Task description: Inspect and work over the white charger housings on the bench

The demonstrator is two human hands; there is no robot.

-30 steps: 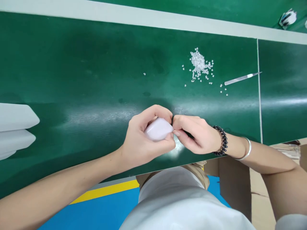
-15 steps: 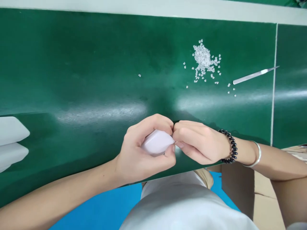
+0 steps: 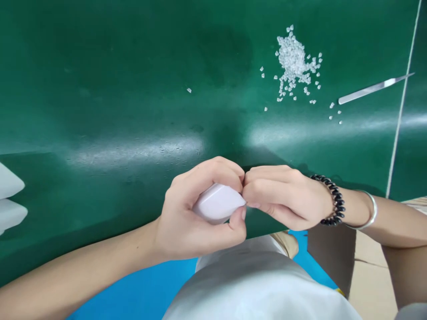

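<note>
1 white pointed piece (image 3: 218,203): gripped in left hand (image 3: 188,224) | right hand (image 3: 290,195): fingers closed at its 3-o'clock tip, contents hidden | from piece: 1 tweezers (image 3: 370,90), 2 o'clock; dozens of clear pellets (image 3: 292,58), 1 o'clock

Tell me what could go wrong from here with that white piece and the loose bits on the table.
The white piece looks smooth, so it could slip in the left hand.

The right hand meets its pointed end, where the fingers hide the contact; a misfit there might go unnoticed.

The small clear bits lie loose, some scattered, so a sweeping hand might spread them.
</note>
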